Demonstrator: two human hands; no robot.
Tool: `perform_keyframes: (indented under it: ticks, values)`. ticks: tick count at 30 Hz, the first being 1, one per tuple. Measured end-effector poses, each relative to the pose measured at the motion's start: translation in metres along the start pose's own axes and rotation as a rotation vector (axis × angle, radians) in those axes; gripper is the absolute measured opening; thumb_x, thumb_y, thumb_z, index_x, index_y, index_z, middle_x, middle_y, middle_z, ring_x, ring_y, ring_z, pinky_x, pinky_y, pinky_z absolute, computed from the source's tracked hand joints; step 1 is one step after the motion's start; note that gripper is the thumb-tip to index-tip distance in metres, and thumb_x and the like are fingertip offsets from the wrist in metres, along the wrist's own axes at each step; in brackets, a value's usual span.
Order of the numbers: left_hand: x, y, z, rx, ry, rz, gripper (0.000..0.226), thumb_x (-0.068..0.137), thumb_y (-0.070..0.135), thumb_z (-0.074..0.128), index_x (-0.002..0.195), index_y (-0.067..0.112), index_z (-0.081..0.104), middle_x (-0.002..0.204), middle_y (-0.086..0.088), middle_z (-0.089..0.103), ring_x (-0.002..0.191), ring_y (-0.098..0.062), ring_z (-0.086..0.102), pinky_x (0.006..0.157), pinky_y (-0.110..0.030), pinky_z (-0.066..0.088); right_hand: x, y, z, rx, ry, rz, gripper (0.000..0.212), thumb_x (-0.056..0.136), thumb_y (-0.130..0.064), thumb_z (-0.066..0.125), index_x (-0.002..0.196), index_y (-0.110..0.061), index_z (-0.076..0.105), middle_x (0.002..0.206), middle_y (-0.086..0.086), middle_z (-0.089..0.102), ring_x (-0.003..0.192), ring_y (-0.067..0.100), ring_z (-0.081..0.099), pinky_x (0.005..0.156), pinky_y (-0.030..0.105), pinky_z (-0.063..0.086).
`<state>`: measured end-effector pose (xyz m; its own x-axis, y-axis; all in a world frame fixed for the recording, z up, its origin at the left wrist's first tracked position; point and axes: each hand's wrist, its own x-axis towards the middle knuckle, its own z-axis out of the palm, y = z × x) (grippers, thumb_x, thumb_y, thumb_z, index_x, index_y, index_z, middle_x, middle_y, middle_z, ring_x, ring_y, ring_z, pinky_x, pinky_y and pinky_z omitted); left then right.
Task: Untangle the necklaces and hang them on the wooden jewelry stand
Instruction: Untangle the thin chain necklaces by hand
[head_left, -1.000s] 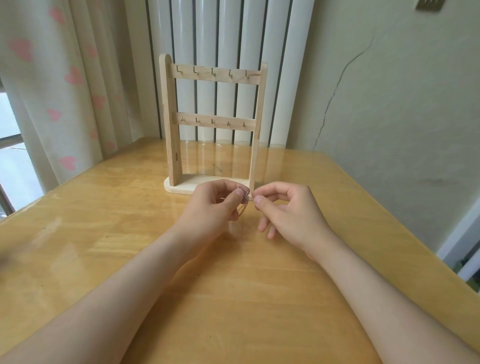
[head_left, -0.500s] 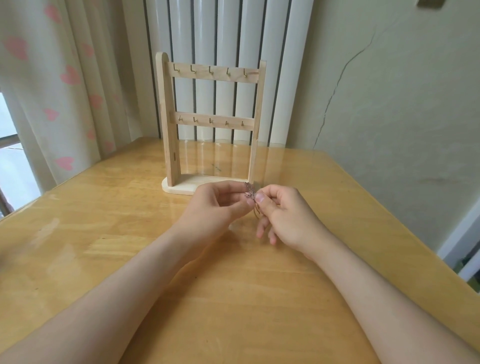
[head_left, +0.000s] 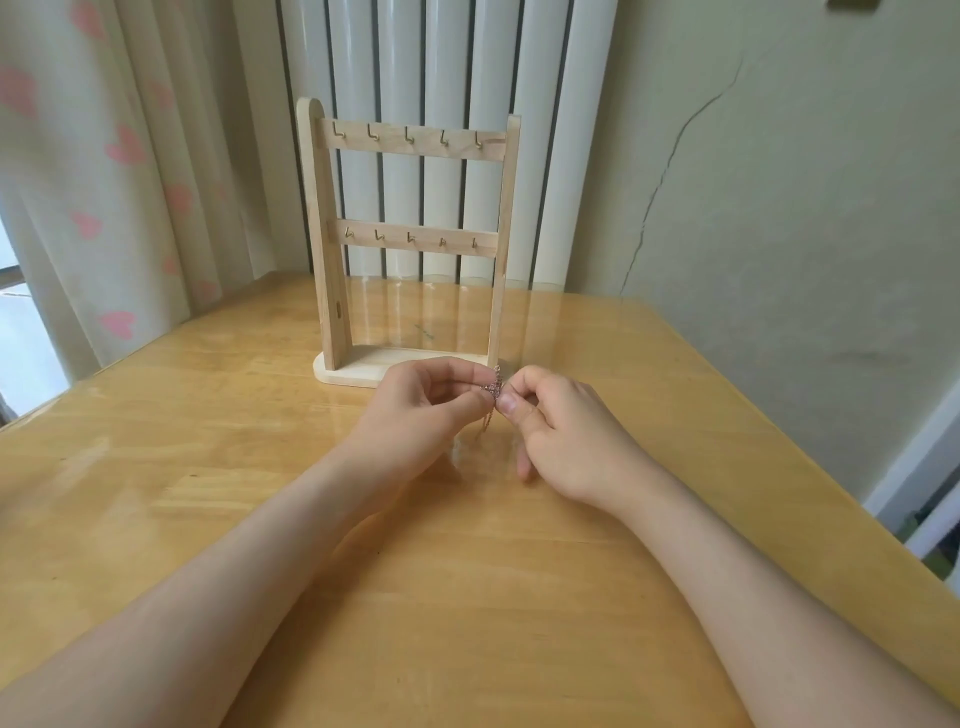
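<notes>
Both forearms stretch forward, converging; the left hand (head_left: 421, 410) and right hand (head_left: 563, 431) meet fingertip to fingertip, thumbs and forefingers pinched.

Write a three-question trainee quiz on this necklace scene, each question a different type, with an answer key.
1. True or false: a necklace already hangs on the stand.
2. Multiple choice: the tangled chain is held by
A) the left hand alone
B) the right hand alone
C) both hands, pinched between their fingertips
3. Fill in the blank: each rail of the stand carries ___ hooks.

Key
1. False: all hooks are bare.
2. C: both hands pinch it just above the table, in front of the stand's base.
3. Five
</notes>
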<state>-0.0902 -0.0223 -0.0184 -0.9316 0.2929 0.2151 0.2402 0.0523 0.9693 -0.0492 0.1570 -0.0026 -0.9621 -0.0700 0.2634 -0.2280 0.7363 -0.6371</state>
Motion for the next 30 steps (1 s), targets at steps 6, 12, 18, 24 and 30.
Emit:
perform_keyframes:
  ticks: [6, 12, 18, 24, 30]
  values:
    - [-0.002, -0.002, -0.001, 0.163, 0.015, 0.026, 0.014, 0.103, 0.016, 0.057, 0.105, 0.019, 0.071, 0.080, 0.005, 0.062, 0.072, -0.019, 0.047, 0.071, -0.038, 0.042, 0.000, 0.002, -0.001, -0.121, 0.001, -0.050, 0.017, 0.112, -0.028, 0.044, 0.107, -0.019, 0.058, 0.073, -0.011, 0.061, 0.077, 0.012, 0.060, 0.064, 0.022, 0.041]
    - [-0.006, 0.003, -0.006, 0.180, 0.010, 0.105, 0.011, 0.106, 0.023, 0.066, 0.104, 0.013, 0.070, 0.083, 0.003, 0.074, 0.073, -0.013, 0.070, 0.075, -0.040, 0.056, -0.002, 0.000, -0.001, 0.115, -0.106, 0.033, 0.022, 0.113, -0.029, 0.047, 0.096, -0.022, 0.061, 0.056, 0.006, 0.068, 0.039, 0.003, 0.051, 0.048, 0.018, 0.038]
    - [-0.007, 0.006, -0.009, 0.168, -0.084, 0.072, 0.015, 0.101, 0.028, 0.074, 0.101, 0.015, 0.080, 0.089, -0.005, 0.081, 0.087, -0.017, 0.076, 0.082, -0.045, 0.060, 0.002, 0.006, 0.000, 0.136, -0.061, 0.052, 0.025, 0.113, -0.033, 0.046, 0.099, -0.027, 0.064, 0.056, 0.004, 0.067, 0.040, 0.003, 0.050, 0.053, 0.025, 0.040]
    - [-0.002, 0.003, -0.017, 0.277, -0.140, 0.076, 0.009, 0.100, 0.029, 0.076, 0.100, 0.024, 0.083, 0.095, -0.011, 0.080, 0.083, -0.016, 0.068, 0.081, -0.049, 0.057, -0.002, 0.004, 0.000, -0.006, -0.091, -0.011, 0.021, 0.114, -0.035, 0.040, 0.100, -0.028, 0.055, 0.065, 0.002, 0.070, 0.050, 0.002, 0.055, 0.053, 0.023, 0.041]
    - [-0.008, 0.005, -0.011, 0.596, -0.156, 0.192, 0.020, 0.099, 0.029, 0.062, 0.080, 0.024, 0.065, 0.071, 0.004, 0.065, 0.064, -0.008, 0.052, 0.064, -0.030, 0.046, -0.005, 0.003, 0.000, -0.247, -0.115, -0.153, 0.015, 0.112, -0.033, 0.039, 0.099, -0.030, 0.045, 0.099, -0.016, 0.050, 0.090, 0.007, 0.052, 0.078, 0.032, 0.040]
